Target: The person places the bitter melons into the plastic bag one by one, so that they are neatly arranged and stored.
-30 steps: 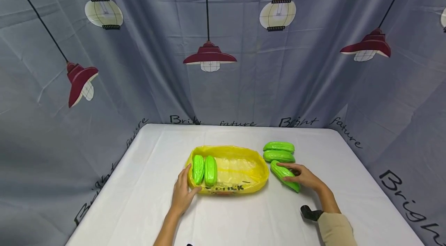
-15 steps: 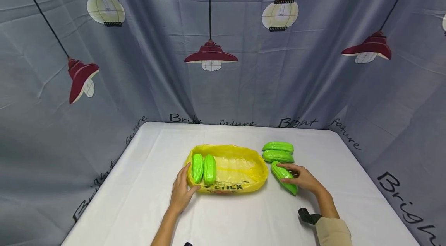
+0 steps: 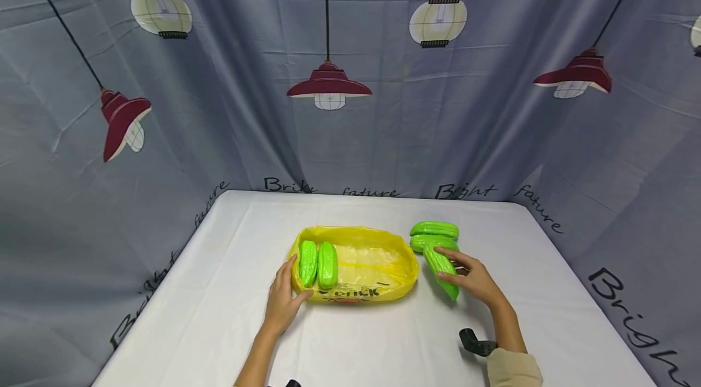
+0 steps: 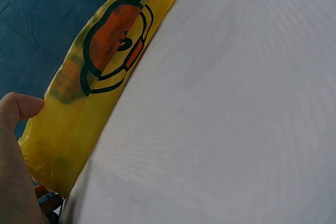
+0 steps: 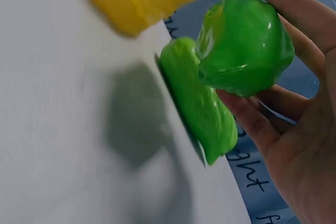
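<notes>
In the head view, my left hand [image 3: 282,299] holds the left end of a yellow plastic bag [image 3: 402,291], its mouth spread wide. My left thumb [image 4: 23,106] presses the bag's side, which carries a printed cartoon face. Two glossy green bitter melons [image 3: 327,265] lie side by side inside at the left. To the right of the bag, my right hand [image 3: 475,277] grips another bitter melon [image 3: 440,265] between thumb and fingers. The right wrist view shows this held melon [image 5: 247,45] raised off the white surface, its shadow below.
Two more bitter melons [image 3: 434,228] lie together behind the held one; one shows in the right wrist view as a green melon [image 5: 197,95]. A white-covered table [image 3: 361,344] carries everything. Grey-blue curtains [image 3: 378,149] with printed lamps surround it. A black device [image 3: 475,342] sits at my right wrist.
My right hand has lifted the bitter melon and brought it left toward the bag, with its tip now overlapping the nearer melon behind. My left hand stays at the bag.
</notes>
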The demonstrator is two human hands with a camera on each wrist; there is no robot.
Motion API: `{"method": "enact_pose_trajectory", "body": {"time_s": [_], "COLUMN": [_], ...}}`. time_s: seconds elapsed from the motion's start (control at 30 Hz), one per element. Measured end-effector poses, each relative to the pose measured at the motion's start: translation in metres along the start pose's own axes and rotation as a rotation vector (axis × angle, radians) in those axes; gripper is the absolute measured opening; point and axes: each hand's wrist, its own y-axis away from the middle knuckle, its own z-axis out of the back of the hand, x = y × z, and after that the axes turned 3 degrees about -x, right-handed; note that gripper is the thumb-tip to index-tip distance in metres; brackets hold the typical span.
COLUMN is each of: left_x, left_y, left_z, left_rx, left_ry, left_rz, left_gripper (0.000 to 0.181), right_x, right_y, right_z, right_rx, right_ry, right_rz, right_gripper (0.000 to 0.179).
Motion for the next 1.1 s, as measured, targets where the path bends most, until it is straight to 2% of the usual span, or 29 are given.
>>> {"method": "enact_pose_trajectory", "body": {"time_s": [0.27, 0.53, 0.7, 0.97, 1.1], "left_x": [-0.002, -0.003, -0.002, -0.001, 0.000], "left_y": [-0.002, -0.005, -0.004, 0.001, 0.001], "left_z": [0.001, 0.000, -0.002, -0.001, 0.000], "left_rx": [0.005, -0.011, -0.018, -0.013, -0.001], "left_ry": [-0.003, -0.029, -0.018, -0.003, -0.007], "left_rz": [-0.002, -0.029, -0.029, 0.000, 0.001], "left_gripper": [0.081, 0.083, 0.082, 0.081, 0.081], "right_x": [0.017, 0.032, 0.041, 0.055, 0.070], "right_y": [-0.002, -0.009, -0.015, -0.028, -0.033], "right_z": [-0.008, -0.010, -0.013, -0.033, -0.046], "right_rx": [-0.043, -0.018, -0.004, 0.056, 0.075], "right_ry": [-0.088, -0.184, -0.203, -0.220, -0.219], "right_rz": [0.028, 0.061, 0.080, 0.079, 0.081], "right_gripper": [0.060, 0.067, 0.072, 0.083, 0.086]}}
